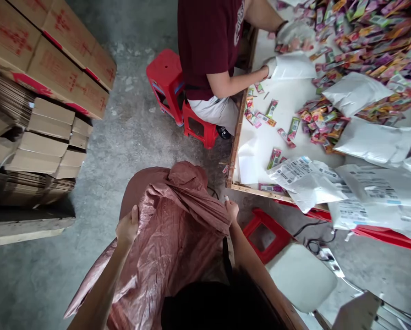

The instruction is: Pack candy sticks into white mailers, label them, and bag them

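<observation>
A large reddish-brown woven sack (160, 224) hangs in front of me, crumpled and spread toward the floor. Its left edge is gripped by my left hand (128, 227), with the fingers closed on the fabric. On the other side, my right hand (232, 211) is closed on a gathered, twisted part of the same sack, close to the table's corner. A small whitish bit shows at the right hand's fingertips; I cannot make out what it is. The sack's folds hide its inside and much of its lower part.
A wood-edged table (243, 188) at right bears many small colourful packets (370, 41) and white mailing bags (373, 142). A seated co-worker (208, 41) handles packets there. Red stools (166, 68), a chair (301, 275), a power strip (331, 261) and stacked cartons (54, 59) stand around.
</observation>
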A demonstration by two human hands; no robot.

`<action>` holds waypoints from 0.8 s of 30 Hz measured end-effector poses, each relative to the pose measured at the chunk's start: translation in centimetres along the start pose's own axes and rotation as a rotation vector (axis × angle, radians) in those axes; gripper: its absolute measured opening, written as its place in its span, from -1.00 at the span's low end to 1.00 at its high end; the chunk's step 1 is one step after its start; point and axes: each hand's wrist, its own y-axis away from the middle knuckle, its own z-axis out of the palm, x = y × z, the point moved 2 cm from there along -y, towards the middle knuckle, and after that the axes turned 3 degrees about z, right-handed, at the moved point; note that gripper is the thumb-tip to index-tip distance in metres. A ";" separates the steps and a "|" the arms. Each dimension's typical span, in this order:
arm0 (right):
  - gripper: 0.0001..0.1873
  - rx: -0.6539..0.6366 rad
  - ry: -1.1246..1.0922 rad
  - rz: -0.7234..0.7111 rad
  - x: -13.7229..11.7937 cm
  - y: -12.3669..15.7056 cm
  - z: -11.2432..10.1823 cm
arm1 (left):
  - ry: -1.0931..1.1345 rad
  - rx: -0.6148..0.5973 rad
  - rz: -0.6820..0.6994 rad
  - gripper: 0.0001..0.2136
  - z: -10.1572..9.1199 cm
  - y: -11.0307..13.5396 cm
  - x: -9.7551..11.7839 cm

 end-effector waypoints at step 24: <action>-0.65 -0.160 1.037 -0.197 -16.8 -3.3 -6.1 | 0.024 0.144 -0.029 -0.47 0.1 0.2 -1.1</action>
